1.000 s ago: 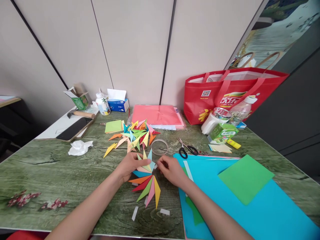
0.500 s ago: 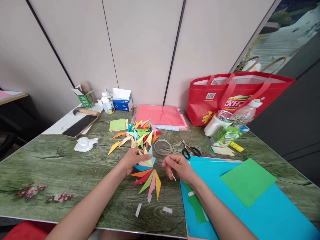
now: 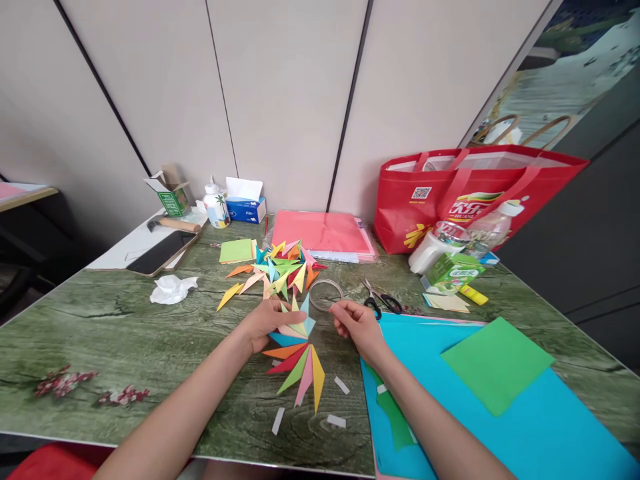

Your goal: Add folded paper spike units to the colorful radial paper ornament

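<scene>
A half-made fan of folded paper points (image 3: 299, 363) in orange, red, green, pink and yellow lies on the green table (image 3: 125, 347). My left hand (image 3: 265, 323) rests on its upper part, fingers curled over the blue and peach points. My right hand (image 3: 357, 327) is just to the right, its fingertips pinched at the near rim of a clear tape roll (image 3: 326, 293). Small white strips lie below the fan, among them a white strip (image 3: 342, 385) and a white strip (image 3: 278, 421).
A pile of loose folded points (image 3: 280, 267) lies behind the fan, with scissors (image 3: 380, 300) to the right. Blue paper (image 3: 500, 427) with a green sheet (image 3: 495, 363) covers the right side. A red bag (image 3: 470, 187), pink paper stack (image 3: 320, 233), phone (image 3: 160, 252) and crumpled tissue (image 3: 173, 289) stand further off.
My right hand has moved up from beside the fan to the tape roll, and a white strip it held now lies on the table. My left hand stayed on the fan.
</scene>
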`<action>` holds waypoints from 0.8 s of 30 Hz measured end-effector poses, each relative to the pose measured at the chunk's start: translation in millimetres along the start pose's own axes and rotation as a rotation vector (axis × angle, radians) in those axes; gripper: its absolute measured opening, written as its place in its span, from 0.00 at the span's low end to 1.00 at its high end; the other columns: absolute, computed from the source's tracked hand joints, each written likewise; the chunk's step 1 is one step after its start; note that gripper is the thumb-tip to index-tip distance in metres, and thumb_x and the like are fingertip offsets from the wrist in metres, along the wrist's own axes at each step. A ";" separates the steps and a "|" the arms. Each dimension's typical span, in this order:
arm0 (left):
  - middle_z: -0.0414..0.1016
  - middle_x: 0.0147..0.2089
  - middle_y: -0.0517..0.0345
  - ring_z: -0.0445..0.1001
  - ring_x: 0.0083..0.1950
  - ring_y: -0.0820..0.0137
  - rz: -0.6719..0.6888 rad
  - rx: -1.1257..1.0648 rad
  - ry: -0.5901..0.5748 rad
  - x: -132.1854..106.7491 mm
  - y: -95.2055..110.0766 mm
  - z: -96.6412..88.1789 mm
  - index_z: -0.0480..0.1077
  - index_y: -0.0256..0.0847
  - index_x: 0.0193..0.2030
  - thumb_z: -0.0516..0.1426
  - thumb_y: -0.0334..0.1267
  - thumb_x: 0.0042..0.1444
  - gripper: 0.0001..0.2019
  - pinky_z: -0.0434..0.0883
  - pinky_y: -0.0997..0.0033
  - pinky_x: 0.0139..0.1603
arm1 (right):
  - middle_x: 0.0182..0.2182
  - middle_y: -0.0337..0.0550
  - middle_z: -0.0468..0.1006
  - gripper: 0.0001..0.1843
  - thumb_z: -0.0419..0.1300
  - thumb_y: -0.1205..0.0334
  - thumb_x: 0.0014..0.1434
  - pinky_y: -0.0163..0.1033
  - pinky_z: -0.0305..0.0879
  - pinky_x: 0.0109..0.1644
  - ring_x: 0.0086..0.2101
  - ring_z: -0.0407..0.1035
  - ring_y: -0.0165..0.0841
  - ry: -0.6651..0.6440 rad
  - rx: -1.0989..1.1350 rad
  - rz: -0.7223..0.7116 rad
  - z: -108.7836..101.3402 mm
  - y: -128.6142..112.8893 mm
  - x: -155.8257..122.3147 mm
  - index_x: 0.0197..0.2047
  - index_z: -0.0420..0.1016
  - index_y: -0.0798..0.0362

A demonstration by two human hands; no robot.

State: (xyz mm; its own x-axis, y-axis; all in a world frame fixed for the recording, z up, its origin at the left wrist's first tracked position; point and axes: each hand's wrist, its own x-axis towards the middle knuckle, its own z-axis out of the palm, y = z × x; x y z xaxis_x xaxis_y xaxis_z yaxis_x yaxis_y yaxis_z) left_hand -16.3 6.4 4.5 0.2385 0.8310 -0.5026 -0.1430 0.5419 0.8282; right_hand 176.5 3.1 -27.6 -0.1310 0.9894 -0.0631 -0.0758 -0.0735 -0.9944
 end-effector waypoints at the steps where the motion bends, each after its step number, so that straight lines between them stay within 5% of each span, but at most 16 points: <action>1: 0.73 0.18 0.58 0.68 0.18 0.76 -0.024 -0.007 -0.045 -1.4 -0.4 0.6 0.70 0.33 0.20 0.69 0.36 0.29 0.14 0.64 0.78 0.21 | 0.18 0.35 0.67 0.18 0.59 0.47 0.49 0.29 0.52 0.17 0.16 0.58 0.23 0.019 -0.032 -0.017 0.8 2.2 1.1 0.28 0.69 0.55; 6: 0.73 0.19 0.58 0.69 0.19 0.77 -0.096 0.000 -0.254 -10.7 0.6 4.4 0.71 0.33 0.21 0.68 0.36 0.31 0.13 0.65 0.78 0.22 | 0.22 0.38 0.68 0.11 0.55 0.54 0.55 0.32 0.58 0.21 0.20 0.61 0.27 0.018 -0.317 -0.214 7.0 13.5 0.2 0.34 0.70 0.54; 10: 0.72 0.18 0.60 0.68 0.18 0.77 -0.071 -0.012 -0.320 -16.2 4.4 5.4 0.70 0.33 0.21 0.68 0.36 0.30 0.13 0.64 0.79 0.20 | 0.34 0.46 0.71 0.08 0.51 0.68 0.56 0.39 0.65 0.36 0.35 0.66 0.34 -0.057 -0.630 -0.557 19.6 10.6 11.6 0.34 0.72 0.53; 15: 0.72 0.19 0.59 0.69 0.20 0.77 -0.034 -0.012 -0.409 -16.1 4.2 1.1 0.70 0.32 0.22 0.68 0.37 0.30 0.14 0.64 0.79 0.22 | 0.50 0.47 0.66 0.14 0.51 0.70 0.57 0.49 0.55 0.53 0.54 0.54 0.39 -0.198 -1.003 -0.872 57.3 -18.1 59.1 0.44 0.71 0.48; 20: 0.71 0.18 0.60 0.67 0.18 0.78 -0.013 -0.041 -0.414 -11.3 2.6 -2.4 0.70 0.32 0.21 0.68 0.37 0.30 0.14 0.64 0.79 0.22 | 0.60 0.47 0.54 0.17 0.53 0.52 0.58 0.58 0.51 0.53 0.57 0.47 0.47 -0.369 -1.317 -0.804 94.7 -34.4 95.5 0.48 0.69 0.46; 24: 0.72 0.19 0.59 0.68 0.19 0.77 -0.019 -0.054 -0.348 -8.3 2.0 -3.9 0.71 0.32 0.22 0.69 0.37 0.29 0.14 0.65 0.78 0.23 | 0.54 0.51 0.63 0.15 0.58 0.51 0.54 0.57 0.56 0.49 0.52 0.54 0.49 -0.386 -1.427 -0.690 92.6 -30.2 100.2 0.38 0.75 0.53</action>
State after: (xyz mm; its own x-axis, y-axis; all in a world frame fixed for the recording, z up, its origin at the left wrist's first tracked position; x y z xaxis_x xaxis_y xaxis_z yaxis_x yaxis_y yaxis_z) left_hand -22.4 1.0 9.3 0.5537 0.7329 -0.3952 -0.1839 0.5705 0.8004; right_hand 74.2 92.8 3.9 -0.7043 0.6788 0.2078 0.6740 0.7313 -0.1045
